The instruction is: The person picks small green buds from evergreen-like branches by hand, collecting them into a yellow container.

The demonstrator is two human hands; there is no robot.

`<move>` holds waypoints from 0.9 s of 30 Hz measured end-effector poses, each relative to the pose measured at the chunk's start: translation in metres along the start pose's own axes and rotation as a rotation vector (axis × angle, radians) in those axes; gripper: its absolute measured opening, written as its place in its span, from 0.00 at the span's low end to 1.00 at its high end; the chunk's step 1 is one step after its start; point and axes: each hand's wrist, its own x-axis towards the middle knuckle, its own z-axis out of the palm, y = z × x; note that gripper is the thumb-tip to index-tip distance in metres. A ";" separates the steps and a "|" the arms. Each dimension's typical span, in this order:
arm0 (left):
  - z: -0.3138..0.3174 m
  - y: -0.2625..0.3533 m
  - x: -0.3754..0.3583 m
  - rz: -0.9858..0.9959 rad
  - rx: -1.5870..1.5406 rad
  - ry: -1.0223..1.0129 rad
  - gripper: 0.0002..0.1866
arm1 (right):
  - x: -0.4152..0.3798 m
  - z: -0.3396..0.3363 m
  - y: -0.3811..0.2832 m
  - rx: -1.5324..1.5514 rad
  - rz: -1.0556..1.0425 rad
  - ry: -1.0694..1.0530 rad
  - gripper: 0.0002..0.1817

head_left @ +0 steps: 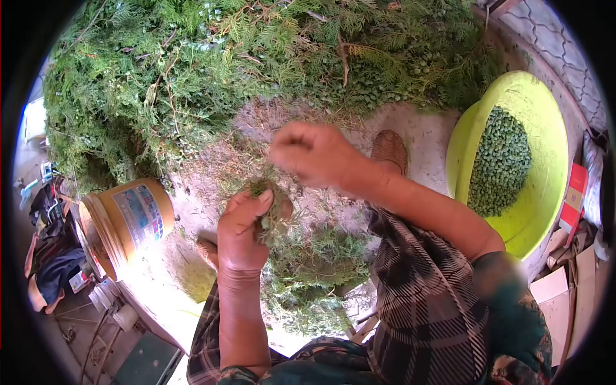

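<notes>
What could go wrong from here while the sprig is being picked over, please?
1. The right hand hovers apart from the yellow basin, so picked green berries might drop onto the ground short of it.
2. The left hand closes on only a small sprig; bits may fall into the cuttings on the lap.
3. The tipped bucket beside the left hand could roll if nudged.
</notes>
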 end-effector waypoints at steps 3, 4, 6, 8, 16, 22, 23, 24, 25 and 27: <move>0.008 0.002 0.002 0.074 -0.131 -0.025 0.09 | 0.001 -0.038 0.013 0.802 -0.026 0.046 0.10; 0.008 -0.002 0.003 0.089 -0.140 0.118 0.08 | -0.006 -0.037 0.014 0.751 -0.039 0.066 0.09; 0.004 -0.005 0.007 0.094 -0.161 0.150 0.08 | -0.012 -0.030 0.010 0.715 -0.005 -0.025 0.09; 0.007 -0.006 0.010 0.093 -0.184 0.176 0.07 | -0.018 -0.020 0.003 0.620 0.119 -0.029 0.12; 0.015 -0.009 0.012 0.255 0.018 0.275 0.07 | -0.019 -0.009 0.009 0.268 0.229 -0.161 0.13; 0.020 -0.022 0.019 0.411 0.248 0.468 0.07 | -0.010 -0.001 0.012 0.245 0.240 -0.165 0.09; 0.014 -0.020 0.023 0.411 0.248 0.468 0.07 | -0.011 -0.002 0.013 0.346 0.248 -0.234 0.08; 0.002 -0.014 0.029 0.433 0.216 0.574 0.06 | -0.014 -0.004 0.013 0.347 0.248 -0.234 0.08; -0.012 -0.007 0.033 0.456 0.183 0.678 0.06 | -0.018 -0.006 0.015 0.444 0.282 -0.272 0.09; -0.024 0.003 0.035 0.479 0.135 0.659 0.05 | -0.023 -0.013 0.016 0.542 0.316 -0.308 0.09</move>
